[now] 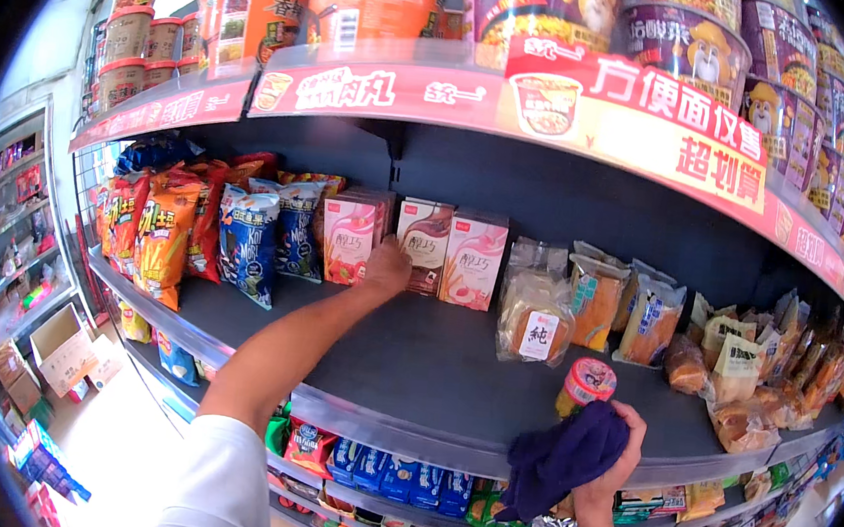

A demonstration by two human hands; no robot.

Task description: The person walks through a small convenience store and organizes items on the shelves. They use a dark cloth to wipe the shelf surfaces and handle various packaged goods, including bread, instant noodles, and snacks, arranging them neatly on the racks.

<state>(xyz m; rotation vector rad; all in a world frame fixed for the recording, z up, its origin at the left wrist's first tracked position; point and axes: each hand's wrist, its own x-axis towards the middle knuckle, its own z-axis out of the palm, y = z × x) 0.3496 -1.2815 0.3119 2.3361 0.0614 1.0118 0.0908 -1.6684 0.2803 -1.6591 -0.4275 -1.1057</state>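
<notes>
My left hand (389, 268) reaches across the dark shelf (384, 350) to a row of snack boxes. Its fingers are at the left edge of a brown-and-white box (423, 252); whether they grip it is hidden. A pink box (347, 238) stands just left of the hand, and another pink box (471, 264) is on the right of the brown one. In my right hand (620, 450) is a bunched dark blue cloth (563, 456), near the shelf's front edge. A small tub with a pink lid (590, 380) shows behind the cloth; I cannot tell whether the hand also holds it.
Bagged chips (168, 241) stand at the left, with blue snack bags (247, 241) beside them. Packaged bread (538, 311) and more wrapped baked goods (744, 367) line the right. An upper shelf edge (437, 95) carrying instant noodle tubs (542, 10) overhangs. Lower shelves hold packets (396, 476).
</notes>
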